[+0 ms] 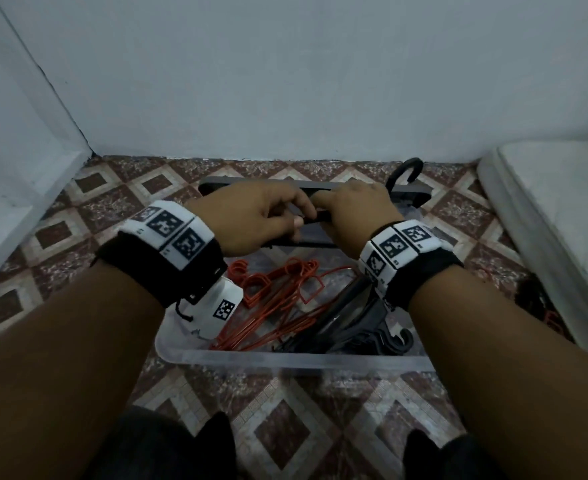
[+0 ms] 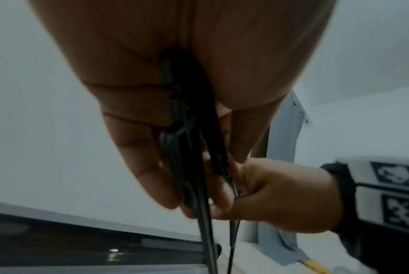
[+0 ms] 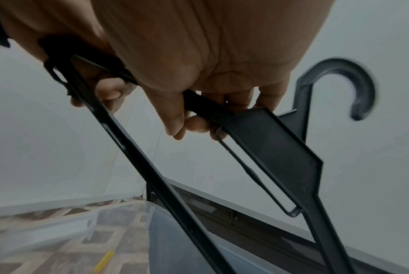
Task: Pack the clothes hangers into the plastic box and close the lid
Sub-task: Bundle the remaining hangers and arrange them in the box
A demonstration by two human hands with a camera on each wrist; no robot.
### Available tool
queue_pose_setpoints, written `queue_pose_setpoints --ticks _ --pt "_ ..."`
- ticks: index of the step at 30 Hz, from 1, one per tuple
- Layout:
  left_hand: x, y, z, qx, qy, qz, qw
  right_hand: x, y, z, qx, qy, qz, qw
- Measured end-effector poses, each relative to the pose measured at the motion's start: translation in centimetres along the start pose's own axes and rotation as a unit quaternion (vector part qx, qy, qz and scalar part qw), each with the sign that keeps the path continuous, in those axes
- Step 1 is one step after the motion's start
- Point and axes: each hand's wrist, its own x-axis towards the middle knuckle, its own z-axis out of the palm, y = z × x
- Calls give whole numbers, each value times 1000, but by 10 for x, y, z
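Hands meet over the far half of the box (image 1: 285, 360): my left hand (image 1: 251, 220) and right hand (image 1: 358, 209) both curl their fingers around black hangers (image 3: 276, 148), whose hook (image 1: 408, 168) points toward the wall. Inside the clear box I see red hangers (image 1: 278, 299) on the left and more black ones on the right. A white lid (image 1: 555, 216) lies on the floor to the right.
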Motion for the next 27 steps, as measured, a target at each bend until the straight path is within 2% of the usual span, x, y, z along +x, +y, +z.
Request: queue_pose_setpoints --ticks 2,5,8,15,17,19,20,21,22,23,24,25,27 --pt "-1 -6 -1 -5 35 -22 999 -7 12 0 24 18 3 1000" --pt "-3 -16 0 -81 62 -25 994 -18 34 -3 69 33 -29 997" --pt "-2 -23 2 -129 82 -27 988 -23 48 -7 118 82 -52 988" --pt "8 -30 4 -207 93 -29 974 -25 43 0 -17 56 -43 997" --pt "15 -25 5 -298 157 -19 942 -23 39 2 6 73 -24 997" --pt "25 -23 7 -401 233 -22 886 -21 47 -1 78 80 56 992" --pt "31 -23 10 -423 242 -33 872 -21 55 -3 120 85 95 985" --pt "36 -23 17 -401 229 -55 885 -21 62 -4 160 94 126 974" --pt "40 -25 24 -324 196 -73 923 -22 68 -3 199 103 152 963" --pt "44 -28 34 -210 149 -77 963 -23 73 -2 236 108 178 949" --pt "47 -28 44 -98 96 -70 988 -24 76 0 278 105 205 932" --pt "49 -27 54 -27 49 -55 997 -25 77 4 329 93 238 909" --pt "55 -25 71 -39 -10 -37 999 -29 80 13 447 47 310 838"
